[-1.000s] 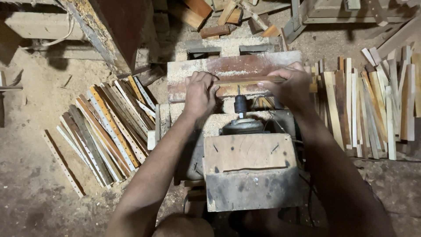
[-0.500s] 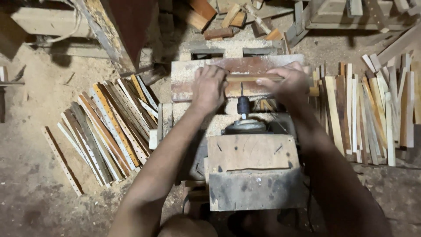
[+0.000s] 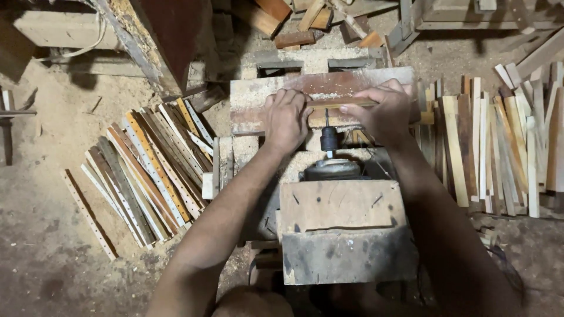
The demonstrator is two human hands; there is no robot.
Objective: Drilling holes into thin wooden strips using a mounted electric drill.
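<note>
**A:** Wood, thin and pale — what were the hands doing with it?

**B:** Both pressed one narrow wooden strip (image 3: 341, 104) flat against a reddish board (image 3: 329, 88) dusted with sawdust. The left hand (image 3: 286, 120) lay curled over the strip's left end, fingers bent down and closed on it. The right hand (image 3: 382, 111) gripped the right end in a pinch, thumb underneath, knuckles raised. Neither hand was open.

**B:** Just beside them, between the two hands, a dark drill chuck (image 3: 328, 140) with its bit pointed up at the strip's underside edge. The chuck stuck out of a motor housing (image 3: 332, 170) half hidden by a grimy wooden block (image 3: 343, 229).

**A:** What could have gone wrong from there?

**B:** As I judged it, the fingers sat close to the bit on both sides — if the strip had snagged or split, a hand could have slid into the turning chuck. Uneven pressure might also have drilled the hole off its line. Whether the bit was spinning, I could not tell.

**A:** And further out?

**B:** To the person's left, a fan of perforated strips (image 3: 141, 176) lay on the sawdust floor (image 3: 41, 235). To the right, a row of plain strips (image 3: 499, 141) lay side by side. Offcuts (image 3: 294, 23) were scattered beyond the board.
</note>
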